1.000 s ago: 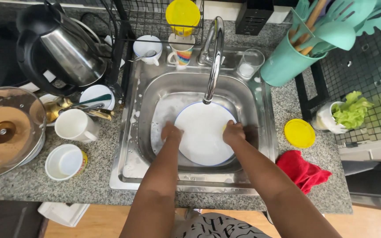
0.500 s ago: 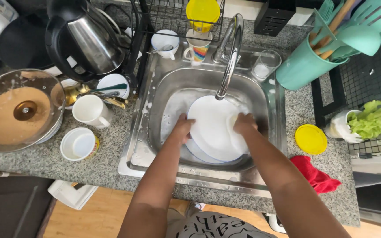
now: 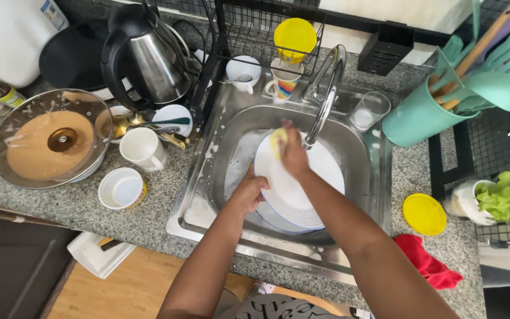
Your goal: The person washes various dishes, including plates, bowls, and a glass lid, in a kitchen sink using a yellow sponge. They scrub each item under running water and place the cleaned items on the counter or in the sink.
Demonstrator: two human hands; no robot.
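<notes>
A white plate (image 3: 314,189) stands tilted in the steel sink (image 3: 361,177), over other white plates beneath it. My left hand (image 3: 248,192) grips the plate's left rim. My right hand (image 3: 293,152) presses a yellow sponge (image 3: 277,140) against the plate's upper part, just left of the faucet (image 3: 326,100). Soapy foam covers the sink's left wall.
On the left counter are a glass-lidded pan (image 3: 51,145), a white mug (image 3: 141,147), a small white bowl (image 3: 120,189) and a kettle (image 3: 151,56). A teal utensil holder (image 3: 423,115), a glass (image 3: 370,109), a yellow lid (image 3: 424,214) and a red cloth (image 3: 426,263) lie right of the sink.
My right hand has moved from the plate's right rim up to its top, now rubbing with the sponge. The left hand has slid down the left rim. The view has shifted closer.
</notes>
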